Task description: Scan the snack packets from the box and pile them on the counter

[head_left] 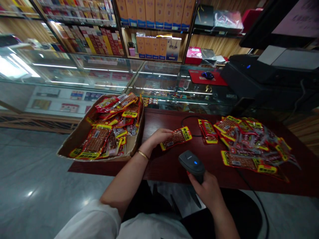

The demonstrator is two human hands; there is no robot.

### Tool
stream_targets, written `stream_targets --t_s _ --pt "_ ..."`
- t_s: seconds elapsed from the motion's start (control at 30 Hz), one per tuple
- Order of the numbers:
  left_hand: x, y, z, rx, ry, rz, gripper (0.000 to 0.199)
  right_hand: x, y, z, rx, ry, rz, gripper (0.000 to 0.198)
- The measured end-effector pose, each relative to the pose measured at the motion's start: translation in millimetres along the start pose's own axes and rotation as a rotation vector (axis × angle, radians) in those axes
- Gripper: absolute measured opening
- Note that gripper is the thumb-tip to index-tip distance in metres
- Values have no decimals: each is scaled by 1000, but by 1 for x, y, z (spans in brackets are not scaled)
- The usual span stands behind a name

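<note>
here, a shallow cardboard box (77,140) is seen standing on a dark red table (154,119), its left side jutting past the edge. inside it, a loose heap of packets (98,139), edged in red and yellow, is held, tumbled at various angles. just right of the box, a single packet (176,138) of the same sort is gripped at its left end between the thumb and fingers of the left hand (160,136), above which a gold bracelet (143,154) is worn; whether the packet is lifted or rested on the table cannot be told. farther right of the box and nearer the body, a dark grey scanner (191,162) is grasped by the right hand (210,189), whose fingers are closed around the handle. a blue light is lit on its top, and its nose is turned towards the gripped packet, near but apart. farther from the box, a lone packet (208,131) is laid just beside a large pile of packets (251,142), spread well to the right of the box. behind the box, a glass counter (99,83) is stretched; on it, well right of the box, a mouse (207,75) is rested on a red mat (195,78).
</note>
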State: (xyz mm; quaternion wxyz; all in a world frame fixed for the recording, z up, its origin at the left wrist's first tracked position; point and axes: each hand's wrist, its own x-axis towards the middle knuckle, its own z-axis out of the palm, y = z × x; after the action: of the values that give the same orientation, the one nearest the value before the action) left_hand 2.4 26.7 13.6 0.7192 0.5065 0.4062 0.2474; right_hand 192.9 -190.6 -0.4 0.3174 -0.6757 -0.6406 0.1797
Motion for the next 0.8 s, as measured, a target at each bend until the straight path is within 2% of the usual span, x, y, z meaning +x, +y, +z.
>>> stream_targets --t_s 0.17,0.37,0.6,0.8 --pt "2 -3 -1 54 4 -8 19 -1 0 2 -33 -3 -32 31" --pt "6 -6 -2 59 -8 3 17 -3 -3 4 -5 -24 -4 29" --pt "10 -12 -5 130 101 19 13 -5 -2 3 4 -24 11 30" --pt "8 -9 -2 69 6 8 16 -3 -5 1 13 -19 -5 29"
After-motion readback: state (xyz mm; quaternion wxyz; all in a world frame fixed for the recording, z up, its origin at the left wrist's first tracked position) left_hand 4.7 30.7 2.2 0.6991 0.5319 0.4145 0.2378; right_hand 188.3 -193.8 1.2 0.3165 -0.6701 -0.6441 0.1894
